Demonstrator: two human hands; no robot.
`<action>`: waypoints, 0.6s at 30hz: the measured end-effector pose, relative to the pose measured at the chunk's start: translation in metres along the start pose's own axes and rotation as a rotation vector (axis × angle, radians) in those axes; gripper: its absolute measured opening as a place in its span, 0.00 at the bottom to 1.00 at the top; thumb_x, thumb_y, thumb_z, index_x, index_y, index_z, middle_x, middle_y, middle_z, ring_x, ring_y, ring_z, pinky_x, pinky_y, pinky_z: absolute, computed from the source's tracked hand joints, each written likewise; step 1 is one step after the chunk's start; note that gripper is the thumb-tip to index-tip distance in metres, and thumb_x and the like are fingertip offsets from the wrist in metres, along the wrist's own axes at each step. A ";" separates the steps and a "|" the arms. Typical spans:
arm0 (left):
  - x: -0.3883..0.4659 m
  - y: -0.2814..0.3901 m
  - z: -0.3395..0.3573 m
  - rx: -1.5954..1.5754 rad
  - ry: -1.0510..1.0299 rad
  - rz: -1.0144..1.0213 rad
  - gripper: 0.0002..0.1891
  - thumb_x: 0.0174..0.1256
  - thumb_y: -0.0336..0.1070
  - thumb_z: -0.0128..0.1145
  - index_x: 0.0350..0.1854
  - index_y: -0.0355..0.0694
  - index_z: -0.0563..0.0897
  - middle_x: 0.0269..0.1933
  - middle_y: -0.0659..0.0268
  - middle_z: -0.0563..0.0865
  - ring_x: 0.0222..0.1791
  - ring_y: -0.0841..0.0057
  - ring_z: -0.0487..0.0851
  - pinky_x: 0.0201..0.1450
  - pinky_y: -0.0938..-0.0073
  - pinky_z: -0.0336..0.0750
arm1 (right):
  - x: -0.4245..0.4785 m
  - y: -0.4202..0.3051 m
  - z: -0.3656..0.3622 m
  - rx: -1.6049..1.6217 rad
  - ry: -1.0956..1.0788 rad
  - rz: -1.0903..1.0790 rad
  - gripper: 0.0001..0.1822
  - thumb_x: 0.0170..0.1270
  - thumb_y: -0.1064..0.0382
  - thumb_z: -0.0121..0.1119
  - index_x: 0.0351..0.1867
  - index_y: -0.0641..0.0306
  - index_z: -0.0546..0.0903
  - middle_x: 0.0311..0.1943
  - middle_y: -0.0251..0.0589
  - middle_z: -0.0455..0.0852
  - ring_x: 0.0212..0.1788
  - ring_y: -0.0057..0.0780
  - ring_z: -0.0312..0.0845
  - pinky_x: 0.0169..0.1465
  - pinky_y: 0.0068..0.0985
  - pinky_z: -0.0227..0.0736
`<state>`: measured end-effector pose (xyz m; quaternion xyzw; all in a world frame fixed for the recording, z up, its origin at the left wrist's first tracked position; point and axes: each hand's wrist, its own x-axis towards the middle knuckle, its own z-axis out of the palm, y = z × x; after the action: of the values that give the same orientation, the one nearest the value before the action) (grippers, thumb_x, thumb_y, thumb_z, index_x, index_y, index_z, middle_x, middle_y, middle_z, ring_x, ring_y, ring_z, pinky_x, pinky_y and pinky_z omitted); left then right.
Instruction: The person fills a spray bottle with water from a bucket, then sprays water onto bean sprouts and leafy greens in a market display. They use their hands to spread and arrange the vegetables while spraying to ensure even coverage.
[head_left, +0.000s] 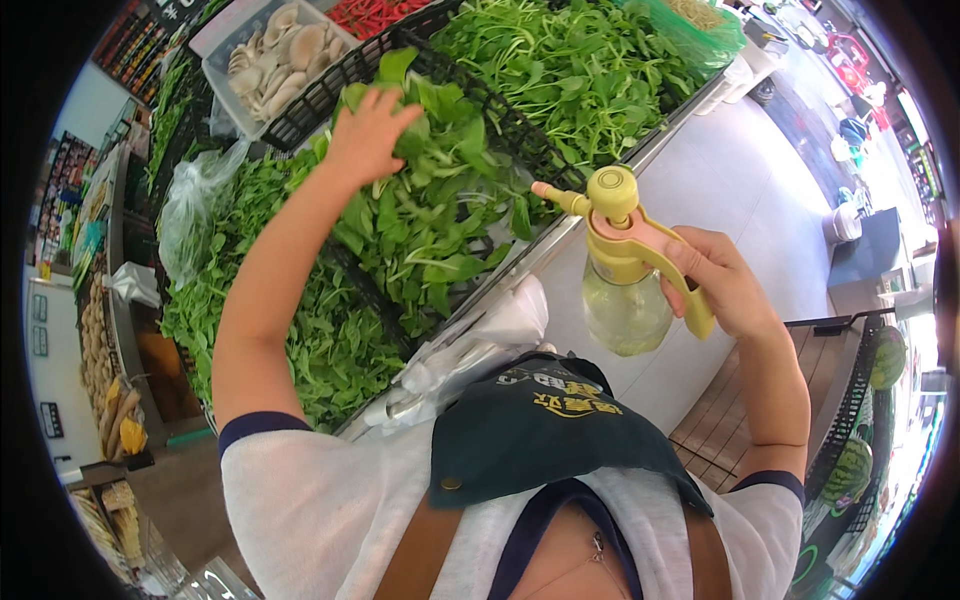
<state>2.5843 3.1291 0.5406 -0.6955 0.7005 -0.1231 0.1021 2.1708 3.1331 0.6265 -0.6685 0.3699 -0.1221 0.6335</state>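
Note:
My left hand (369, 136) reaches into a heap of loose leafy greens (420, 217), palm down, with its fingers spread among the leaves. Whether it grips any of them is hidden. These greens lie in a black plastic crate section (367, 289), where part of the bottom shows through near the front edge. In my right hand (720, 281) is a yellow pump spray bottle (628, 300) with a clear body, held upright by its handle. Its pink-tipped nozzle (551, 195) points left towards the greens. A little liquid seems to be in the bottle.
Smaller-leaved greens (330, 337) fill the left section, and more greens (555, 82) lie beyond the crate wall. Oyster mushrooms (289, 64) sit in a white tub beside red chillies (371, 15). White plastic bags (487, 322) hang along the stand's front edge. Watermelons (847, 472) are at right.

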 end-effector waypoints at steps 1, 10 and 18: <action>0.003 -0.008 0.002 0.032 0.055 -0.092 0.41 0.46 0.53 0.70 0.65 0.56 0.65 0.69 0.59 0.60 0.69 0.56 0.57 0.60 0.45 0.67 | 0.001 -0.001 0.001 0.000 0.001 -0.006 0.19 0.71 0.50 0.47 0.29 0.64 0.76 0.17 0.29 0.75 0.21 0.14 0.68 0.27 0.16 0.63; 0.013 0.009 0.047 -0.475 -0.248 -0.363 0.52 0.40 0.61 0.70 0.71 0.56 0.57 0.70 0.48 0.54 0.67 0.39 0.54 0.66 0.44 0.59 | 0.012 -0.002 0.012 -0.113 -0.001 0.026 0.20 0.70 0.50 0.47 0.37 0.67 0.78 0.16 0.32 0.75 0.18 0.17 0.67 0.24 0.16 0.61; -0.027 0.053 0.016 -0.800 -0.085 0.204 0.42 0.44 0.42 0.71 0.66 0.55 0.66 0.64 0.52 0.64 0.64 0.54 0.64 0.65 0.57 0.64 | 0.012 -0.004 0.015 -0.055 -0.050 0.013 0.19 0.71 0.51 0.47 0.29 0.64 0.76 0.17 0.28 0.75 0.21 0.13 0.66 0.26 0.16 0.60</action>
<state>2.5397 3.1556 0.5079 -0.6119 0.7535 0.1983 -0.1359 2.1900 3.1366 0.6238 -0.6860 0.3617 -0.0909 0.6247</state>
